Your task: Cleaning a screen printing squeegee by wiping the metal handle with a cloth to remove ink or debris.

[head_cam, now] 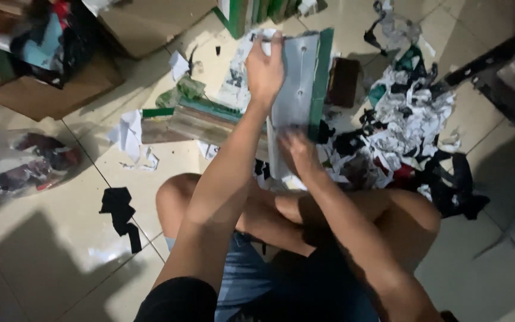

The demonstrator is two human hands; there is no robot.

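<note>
I sit cross-legged on a tiled floor. My left hand (264, 67) grips the far top edge of a grey book block with a green spine (302, 83), held upright in front of my knees. My right hand (299, 149), blurred, is at the block's lower end, fingers curled against it. A stack of similar green-edged books (201, 119) lies flat just left of the held one.
A heap of torn white and black paper scraps (406, 131) spreads to the right. Cardboard boxes (144, 24) stand at the back left, a plastic bag of scraps (31, 164) lies far left, a black scrap (120, 209) near my knee, dark furniture (508, 65) at right.
</note>
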